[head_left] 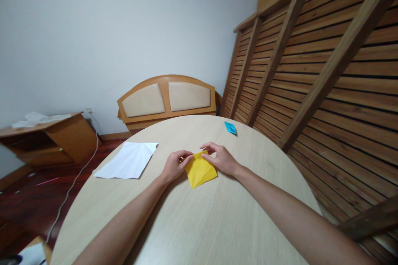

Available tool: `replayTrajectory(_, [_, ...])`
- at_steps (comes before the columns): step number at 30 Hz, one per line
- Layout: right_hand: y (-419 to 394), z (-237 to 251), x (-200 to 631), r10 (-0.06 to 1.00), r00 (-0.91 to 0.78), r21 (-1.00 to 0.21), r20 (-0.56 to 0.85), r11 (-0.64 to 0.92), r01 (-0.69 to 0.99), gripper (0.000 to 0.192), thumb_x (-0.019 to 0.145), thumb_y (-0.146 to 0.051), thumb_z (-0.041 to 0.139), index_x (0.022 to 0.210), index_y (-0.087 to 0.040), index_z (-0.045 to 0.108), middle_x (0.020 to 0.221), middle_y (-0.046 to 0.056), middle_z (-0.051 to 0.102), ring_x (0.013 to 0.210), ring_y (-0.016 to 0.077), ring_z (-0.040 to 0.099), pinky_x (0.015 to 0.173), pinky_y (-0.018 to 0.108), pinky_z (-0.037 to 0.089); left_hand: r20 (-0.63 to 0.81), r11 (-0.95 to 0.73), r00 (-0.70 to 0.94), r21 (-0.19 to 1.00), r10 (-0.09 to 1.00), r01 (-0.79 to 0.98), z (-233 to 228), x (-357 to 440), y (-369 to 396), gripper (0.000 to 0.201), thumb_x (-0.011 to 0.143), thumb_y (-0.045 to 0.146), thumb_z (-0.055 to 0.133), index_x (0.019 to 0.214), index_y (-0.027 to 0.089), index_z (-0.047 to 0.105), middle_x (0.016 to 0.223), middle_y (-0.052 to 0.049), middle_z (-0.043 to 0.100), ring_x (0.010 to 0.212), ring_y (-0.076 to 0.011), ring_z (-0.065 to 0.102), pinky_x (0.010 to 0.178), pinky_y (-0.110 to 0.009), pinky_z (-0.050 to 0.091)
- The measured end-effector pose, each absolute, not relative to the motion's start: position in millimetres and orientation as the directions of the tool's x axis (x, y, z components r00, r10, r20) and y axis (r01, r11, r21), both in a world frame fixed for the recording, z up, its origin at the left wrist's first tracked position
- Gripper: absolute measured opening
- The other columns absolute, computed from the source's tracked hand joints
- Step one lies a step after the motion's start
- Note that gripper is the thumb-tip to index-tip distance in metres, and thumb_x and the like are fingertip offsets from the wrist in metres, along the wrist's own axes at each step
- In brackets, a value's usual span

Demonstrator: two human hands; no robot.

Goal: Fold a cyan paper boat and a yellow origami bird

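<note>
A yellow sheet of paper (201,169) with crease lines is held between both hands over the middle of the table. My left hand (175,165) pinches its upper left corner, thumb on top. Along the upper right edge, my right hand (221,159) grips it with the thumb on the face and the fingers curled behind. The paper's lower part hangs free, one corner pointing toward me. What the fingertips do behind the sheet is hidden.
A creased white paper (128,160) lies on the round table (199,223) to the left. Farther back on the right sits a small folded blue paper (230,128). A headboard (166,112) stands beyond the table, and slatted wood panelling (298,70) leans close on the right.
</note>
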State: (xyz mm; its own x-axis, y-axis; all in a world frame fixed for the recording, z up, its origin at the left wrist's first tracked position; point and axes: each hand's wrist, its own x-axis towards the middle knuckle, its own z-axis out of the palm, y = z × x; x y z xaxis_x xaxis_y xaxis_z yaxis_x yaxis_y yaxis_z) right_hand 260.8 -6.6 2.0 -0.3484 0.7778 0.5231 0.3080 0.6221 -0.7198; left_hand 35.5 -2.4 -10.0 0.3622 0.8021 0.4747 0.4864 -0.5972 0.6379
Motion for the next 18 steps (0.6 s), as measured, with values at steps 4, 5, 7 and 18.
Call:
replayTrajectory(4, [-7.1, -0.9, 257.7, 0.779, -0.372, -0.735, 0.504, 0.613, 0.289, 0.023, 0.085, -0.024, 0.067, 0.107, -0.020, 0.068, 0.099, 0.004, 0.073, 0.088, 0.0167, 0.068, 0.081, 0.029, 0.051, 0.460, -0.607, 0.396, 0.621, 0.795, 0.496, -7.6, 37.7, -5.3, 0.026, 0.091, 0.035, 0.056, 0.088, 0.016, 0.073, 0.081, -0.005, 0.074, 0.066, -0.0137, 0.063, 0.061, -0.023, 0.048])
replayTrajectory(5, [-7.5, -1.1, 256.9, 0.785, -0.373, -0.741, 0.495, 0.606, 0.290, 0.021, 0.085, -0.025, 0.067, 0.105, -0.019, 0.069, 0.099, 0.004, 0.073, 0.087, 0.0169, 0.068, 0.080, 0.029, 0.051, 0.459, -0.614, 0.409, 0.611, 0.789, 0.499, -7.5, 38.3, -5.8, 0.026, 0.091, 0.035, 0.056, 0.087, 0.016, 0.073, 0.080, -0.005, 0.074, 0.065, -0.0135, 0.062, 0.061, -0.023, 0.047])
replayTrajectory(7, [-8.9, -0.6, 255.5, 0.793, -0.375, -0.744, 0.479, 0.594, 0.305, 0.017, 0.085, -0.027, 0.067, 0.100, -0.019, 0.071, 0.096, 0.004, 0.074, 0.086, 0.0171, 0.068, 0.079, 0.028, 0.051, 0.463, -0.636, 0.437, 0.584, 0.771, 0.503, -7.5, 39.4, -6.5, 0.026, 0.092, 0.035, 0.055, 0.086, 0.016, 0.072, 0.078, -0.005, 0.073, 0.064, -0.0131, 0.061, 0.060, -0.022, 0.047])
replayTrajectory(18, [-9.7, 3.2, 255.2, 0.814, -0.362, -0.774, 0.455, 0.562, 0.292, 0.019, 0.088, -0.034, 0.064, 0.089, -0.018, 0.075, 0.088, 0.004, 0.076, 0.082, 0.0184, 0.068, 0.074, 0.028, 0.050, 0.463, -0.662, 0.473, 0.500, 0.749, 0.559, -9.0, 38.5, -6.4, 0.029, 0.095, 0.039, 0.051, 0.089, 0.017, 0.070, 0.078, -0.004, 0.072, 0.065, -0.0132, 0.061, 0.061, -0.022, 0.046])
